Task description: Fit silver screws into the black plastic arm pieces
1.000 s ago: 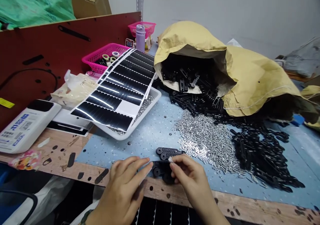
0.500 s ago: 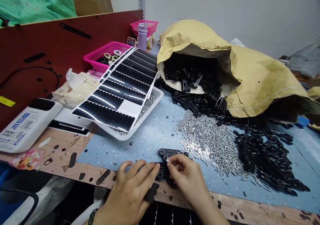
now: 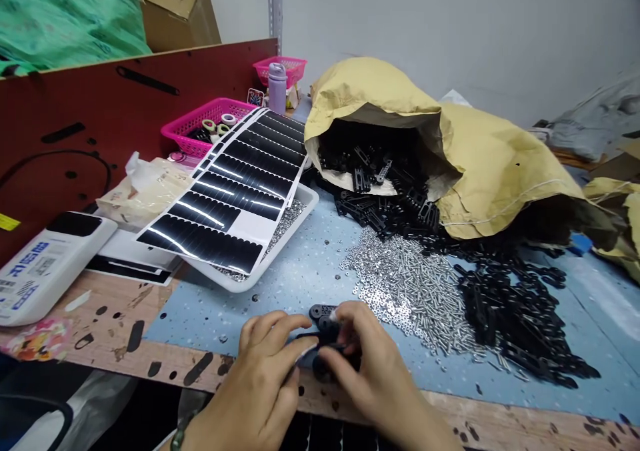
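Note:
At the table's front edge, my left hand [image 3: 263,374] has its fingers bent around the left end of a black plastic part [image 3: 320,341]. My right hand [image 3: 377,371] grips the same part from the right, thumb in front and fingers curled behind; the fingertips are partly hidden. Just behind it on the blue mat lies another black link-shaped part [image 3: 321,311], close to my right fingers. To the right of my hands spreads a heap of small silver nuts [image 3: 383,297] and screws [image 3: 440,301].
Black plastic parts [image 3: 510,317] are piled at the right. Behind them, a yellow paper sack [image 3: 370,87] spills more. Black sticker sheets [image 3: 235,184] lie across a white tray [image 3: 255,281] of metal pieces at left, near a pink basket [image 3: 173,131] and a white boxy device [image 3: 50,264].
The right hand's pinch has moved from on top of the black part to around its right side, thumb now lower in front. The left fingers have bent more. The whole view has shifted slightly.

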Demonstrator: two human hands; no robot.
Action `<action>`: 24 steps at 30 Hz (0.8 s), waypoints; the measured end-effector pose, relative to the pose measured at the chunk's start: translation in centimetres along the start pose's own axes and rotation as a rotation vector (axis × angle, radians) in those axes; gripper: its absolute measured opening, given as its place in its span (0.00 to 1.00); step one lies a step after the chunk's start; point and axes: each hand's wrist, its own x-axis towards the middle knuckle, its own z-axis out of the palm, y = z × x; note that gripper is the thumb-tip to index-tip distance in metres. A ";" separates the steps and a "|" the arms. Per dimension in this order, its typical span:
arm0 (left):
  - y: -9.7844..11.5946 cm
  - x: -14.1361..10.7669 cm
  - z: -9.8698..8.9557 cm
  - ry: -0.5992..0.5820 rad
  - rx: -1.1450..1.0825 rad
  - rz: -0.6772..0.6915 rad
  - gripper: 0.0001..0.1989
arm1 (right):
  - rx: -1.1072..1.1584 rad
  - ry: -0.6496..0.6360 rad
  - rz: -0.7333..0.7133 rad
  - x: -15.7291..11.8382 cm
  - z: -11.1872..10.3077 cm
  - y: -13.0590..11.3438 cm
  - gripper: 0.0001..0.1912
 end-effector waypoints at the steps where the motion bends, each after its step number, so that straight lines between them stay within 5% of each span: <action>1: 0.2 0.2 -0.1 -0.019 -0.052 0.001 0.27 | 0.068 -0.029 -0.093 -0.1 0.0 -0.6 0.13; 5: 0.6 0.5 0.0 -0.041 -0.211 -0.054 0.28 | 0.178 -0.064 -0.245 -0.8 -0.1 -1.7 0.11; 9: 0.3 0.3 0.7 0.048 -0.219 -0.185 0.24 | 0.368 0.097 0.084 -1.5 -1.1 0.1 0.06; 13: -0.2 0.5 1.6 0.038 0.074 0.015 0.26 | 0.498 0.153 0.411 -1.4 -1.3 2.8 0.10; 24: -0.3 1.0 2.4 -0.047 0.269 0.129 0.33 | 0.482 0.151 0.508 0.0 0.2 3.7 0.12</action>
